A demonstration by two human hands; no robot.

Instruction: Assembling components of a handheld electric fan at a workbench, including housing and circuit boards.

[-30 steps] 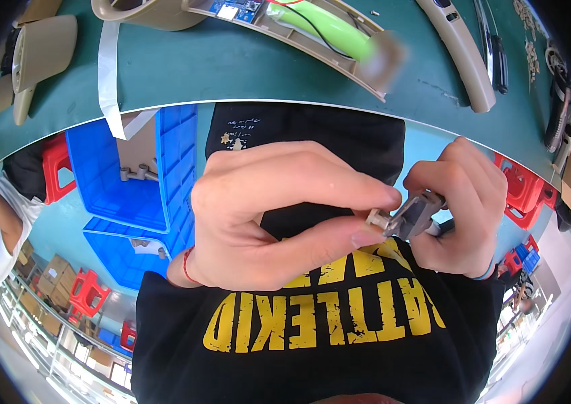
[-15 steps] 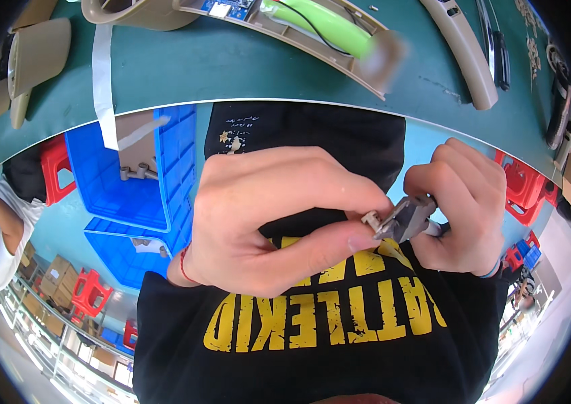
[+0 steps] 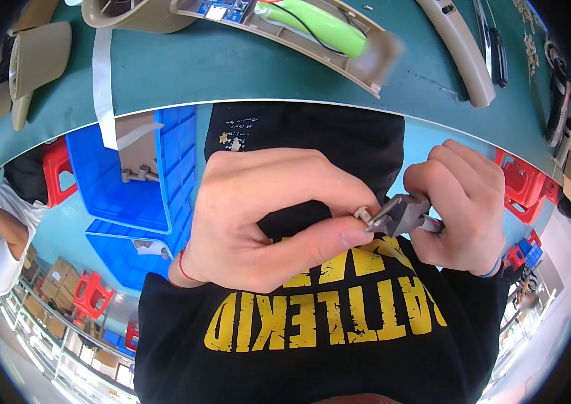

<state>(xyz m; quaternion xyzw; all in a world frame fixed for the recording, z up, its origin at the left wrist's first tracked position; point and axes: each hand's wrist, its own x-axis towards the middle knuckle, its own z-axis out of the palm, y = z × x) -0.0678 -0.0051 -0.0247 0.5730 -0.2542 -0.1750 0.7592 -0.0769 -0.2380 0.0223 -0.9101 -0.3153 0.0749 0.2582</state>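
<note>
My left hand [image 3: 279,219] pinches a small beige plastic part [image 3: 363,214] between thumb and index finger. My right hand [image 3: 459,209] is closed round a pair of cutting pliers [image 3: 403,214], whose handles are mostly hidden in the fist. The metal jaws point left and meet the small part or lie right beside it; whether they bite on it I cannot tell. Both hands are held up in front of my black shirt, below the table edge. On the table beyond lies a beige curved housing [image 3: 374,81] holding a green wrapped battery [image 3: 329,32] and a blue circuit board [image 3: 226,9].
The green table [image 3: 231,74] has a white strip of tape [image 3: 102,87] over its edge. A curved beige shell [image 3: 464,57] and a black-handled tool [image 3: 499,60] lie at right. Blue crates [image 3: 176,168] stand below left, with red stools [image 3: 92,294] around. Another person [image 3: 3,229] sits at far left.
The pliers have shifted slightly left and turned a little, with the jaws now closer over the small part. My left hand's fingertips have drawn back slightly.
</note>
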